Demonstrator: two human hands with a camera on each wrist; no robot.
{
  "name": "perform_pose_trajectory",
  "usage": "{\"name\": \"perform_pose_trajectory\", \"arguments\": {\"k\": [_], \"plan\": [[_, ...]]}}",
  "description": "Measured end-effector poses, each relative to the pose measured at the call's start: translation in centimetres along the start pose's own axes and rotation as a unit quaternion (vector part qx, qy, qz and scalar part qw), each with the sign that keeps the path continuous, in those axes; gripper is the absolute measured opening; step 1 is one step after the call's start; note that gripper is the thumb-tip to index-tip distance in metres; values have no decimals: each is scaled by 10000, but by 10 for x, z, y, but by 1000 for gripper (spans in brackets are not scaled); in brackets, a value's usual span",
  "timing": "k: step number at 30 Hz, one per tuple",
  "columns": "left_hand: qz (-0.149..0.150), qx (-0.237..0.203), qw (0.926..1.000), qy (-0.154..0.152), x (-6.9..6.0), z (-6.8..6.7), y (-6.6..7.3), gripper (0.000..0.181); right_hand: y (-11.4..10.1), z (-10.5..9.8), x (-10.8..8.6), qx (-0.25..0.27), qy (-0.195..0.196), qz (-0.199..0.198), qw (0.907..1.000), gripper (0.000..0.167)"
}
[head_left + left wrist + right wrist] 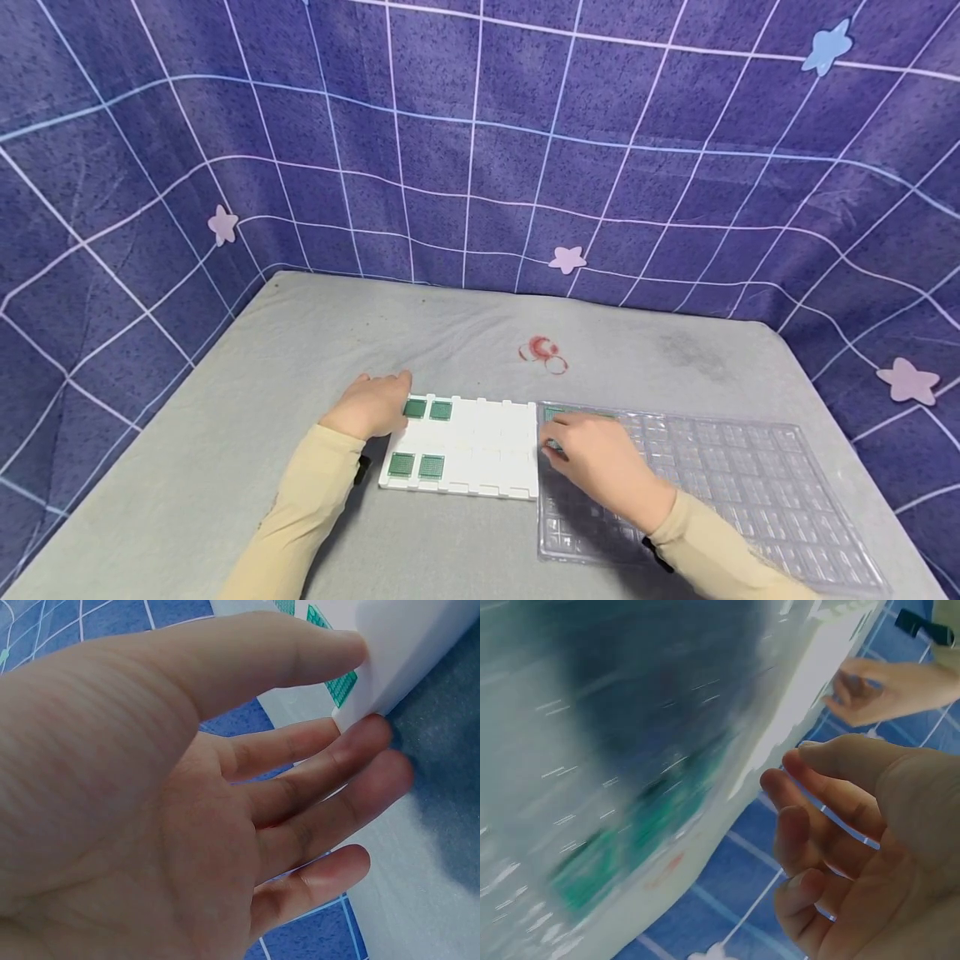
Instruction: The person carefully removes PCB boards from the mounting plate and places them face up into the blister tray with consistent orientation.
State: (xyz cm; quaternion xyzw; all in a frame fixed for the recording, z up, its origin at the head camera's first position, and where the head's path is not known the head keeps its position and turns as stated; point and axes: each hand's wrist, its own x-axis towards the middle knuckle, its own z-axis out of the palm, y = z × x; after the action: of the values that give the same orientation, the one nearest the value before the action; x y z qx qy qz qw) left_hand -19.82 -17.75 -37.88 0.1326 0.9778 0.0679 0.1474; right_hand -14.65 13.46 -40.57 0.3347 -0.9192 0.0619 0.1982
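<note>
The white tray lies flat with green square chips in its left part, two at the back and two at the front. My left hand holds its back left corner; the left wrist view shows the thumb on the tray and fingertips at its edge. Over the left end of the clear tray is my right hand, near green chips. In the right wrist view, its fingers are loosely bent with the thumb close to the index finger, and no chip shows between them.
The clear tray stands directly right of the white one, its many pockets reaching toward the front right. A grey cloth covers the table, with a red mark behind the trays. A blue gridded curtain hangs around the back and sides.
</note>
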Motion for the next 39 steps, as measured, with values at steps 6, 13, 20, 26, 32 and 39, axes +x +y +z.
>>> {"name": "perform_pose_trajectory", "arguments": {"k": [6,13,20,26,32,39], "plan": [[-22,-51,10000,-23,0,-1,0,66,-27,4,23,-9,-163,-396,9991,16],[17,-6,10000,94,0,0,0,56,-56,11,45,-318,-355,-812,9956,13],[0,7,10000,60,1,1,-1,56,-73,19,59,-413,-556,-1018,9924,12],[-15,90,9999,105,3,2,-1,51,-86,22,70,-552,-736,-1153,9891,16],[-41,94,9999,56,3,3,-1,52,-96,24,75,-716,-1019,-1197,9850,21],[-22,111,9999,49,3,2,-1,55,-104,27,77,-945,-1098,-1284,9811,27]]}}
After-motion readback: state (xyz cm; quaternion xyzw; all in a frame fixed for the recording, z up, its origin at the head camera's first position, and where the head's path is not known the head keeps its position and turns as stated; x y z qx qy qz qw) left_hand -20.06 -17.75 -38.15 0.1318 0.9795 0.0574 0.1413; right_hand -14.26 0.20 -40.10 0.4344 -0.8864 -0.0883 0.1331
